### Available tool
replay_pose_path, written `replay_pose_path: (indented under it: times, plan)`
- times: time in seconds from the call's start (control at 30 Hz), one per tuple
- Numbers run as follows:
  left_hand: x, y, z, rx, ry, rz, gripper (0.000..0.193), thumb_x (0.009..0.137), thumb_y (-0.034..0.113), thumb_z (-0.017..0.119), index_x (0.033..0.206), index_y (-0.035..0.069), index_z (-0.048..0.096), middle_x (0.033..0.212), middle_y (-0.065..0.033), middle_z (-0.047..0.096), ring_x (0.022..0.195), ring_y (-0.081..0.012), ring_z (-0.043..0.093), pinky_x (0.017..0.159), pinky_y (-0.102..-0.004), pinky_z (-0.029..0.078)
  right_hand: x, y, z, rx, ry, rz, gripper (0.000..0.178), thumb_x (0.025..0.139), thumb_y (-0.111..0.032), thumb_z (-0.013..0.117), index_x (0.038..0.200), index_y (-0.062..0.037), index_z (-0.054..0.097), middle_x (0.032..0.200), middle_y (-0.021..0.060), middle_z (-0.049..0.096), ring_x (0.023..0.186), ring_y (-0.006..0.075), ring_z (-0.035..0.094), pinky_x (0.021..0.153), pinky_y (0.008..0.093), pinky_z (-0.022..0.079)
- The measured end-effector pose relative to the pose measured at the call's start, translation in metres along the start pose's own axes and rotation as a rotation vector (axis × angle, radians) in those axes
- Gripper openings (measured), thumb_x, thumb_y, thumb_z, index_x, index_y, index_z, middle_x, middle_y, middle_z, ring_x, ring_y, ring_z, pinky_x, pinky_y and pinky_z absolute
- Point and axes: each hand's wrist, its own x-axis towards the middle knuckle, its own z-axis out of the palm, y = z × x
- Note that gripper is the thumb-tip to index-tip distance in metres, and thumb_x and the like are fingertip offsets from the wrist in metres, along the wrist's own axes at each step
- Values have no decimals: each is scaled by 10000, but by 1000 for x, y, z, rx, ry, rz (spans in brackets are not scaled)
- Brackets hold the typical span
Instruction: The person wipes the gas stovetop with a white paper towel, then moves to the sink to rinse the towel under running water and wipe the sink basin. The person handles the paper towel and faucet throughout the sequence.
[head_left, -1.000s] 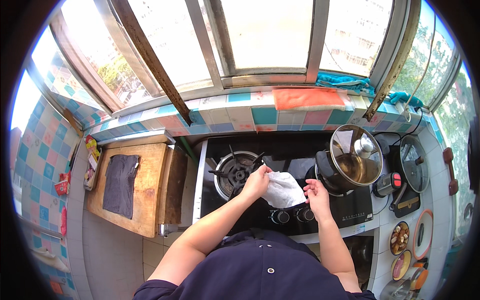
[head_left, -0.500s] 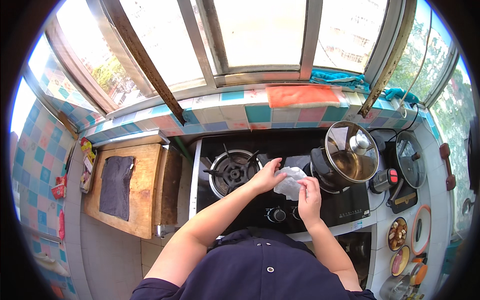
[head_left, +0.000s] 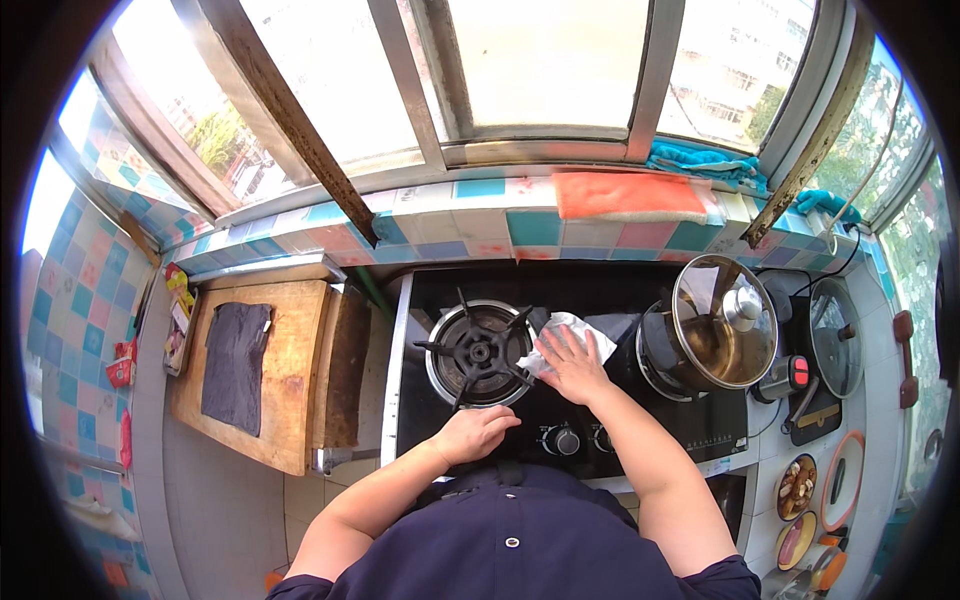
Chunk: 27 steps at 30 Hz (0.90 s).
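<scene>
A crumpled white tissue (head_left: pixel 597 345) lies on the black glass cooktop (head_left: pixel 530 430), just right of the gas burner (head_left: pixel 478 350). My right hand (head_left: pixel 572 368) presses down on it with the fingers stretched out and spread. Close to the cooktop's front edge, below the burner, my left hand (head_left: pixel 478 434) hovers with its fingers bent together and nothing visible in them. A round control knob (head_left: pixel 561 440) sits to its right. On the right burner stands a pot (head_left: pixel 660 350), with a glass lid (head_left: pixel 722 345) tilted up over it.
At left a dark cloth (head_left: pixel 236 368) lies on a wooden chopping board (head_left: pixel 295 400). Right of the cooktop are a second glass lid (head_left: pixel 825 350) and bowls of food (head_left: pixel 796 485). An orange towel (head_left: pixel 630 197) hangs over the tiled ledge below the windows.
My right hand has gone from pinching the tissue in the air to pressing it flat on the cooktop. My left hand has drawn back toward me, and its fingers have curled in.
</scene>
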Motion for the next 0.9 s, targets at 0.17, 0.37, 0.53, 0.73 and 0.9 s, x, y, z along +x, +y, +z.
replay_pose_path:
  times: [0.17, 0.37, 0.53, 0.73, 0.9]
  plan:
    - [-35, -15, 7, 97, 111, -117, 293, 734, 18, 627, 1019, 69, 589, 976, -64, 603, 768, -248, 636, 635, -343, 536, 37, 24, 6, 32, 114, 119, 633, 954, -499, 379, 1476, -150, 297, 1565, 12, 194, 1452, 204, 132, 1158, 518, 39]
    - [-64, -29, 6, 138, -8, -8, 329, 683, 12, 648, 1002, 79, 609, 939, -56, 594, 796, -224, 592, 711, -336, 484, 61, 59, 13, 44, 259, 418, 641, 940, -443, 442, 1464, -101, 304, 1555, 63, 219, 1444, 233, 154, 1168, 444, 86]
    - [-72, -38, 7, 238, 56, -101, 369, 672, 24, 659, 1031, 93, 607, 953, -48, 568, 798, -241, 545, 793, -370, 442, 70, 84, 4, 20, 265, 744, 664, 941, -463, 423, 1464, -75, 295, 1548, 123, 218, 1441, 296, 149, 1155, 479, 89]
    - [-70, -36, 9, 226, 32, -105, 370, 674, 38, 658, 1035, 103, 601, 982, -44, 554, 818, -246, 520, 836, -377, 422, 79, 97, 13, -6, 343, 968, 731, 943, -502, 393, 1453, 10, 278, 1544, 200, 188, 1444, 337, 114, 1162, 450, 74]
    - [-71, -35, 9, 234, 51, -110, 353, 671, 36, 658, 1015, 95, 603, 971, -48, 566, 836, -249, 538, 842, -377, 436, 43, 74, 5, 39, 175, 590, 696, 949, -471, 400, 1478, -48, 244, 1568, 123, 152, 1453, 285, 104, 1170, 433, 74]
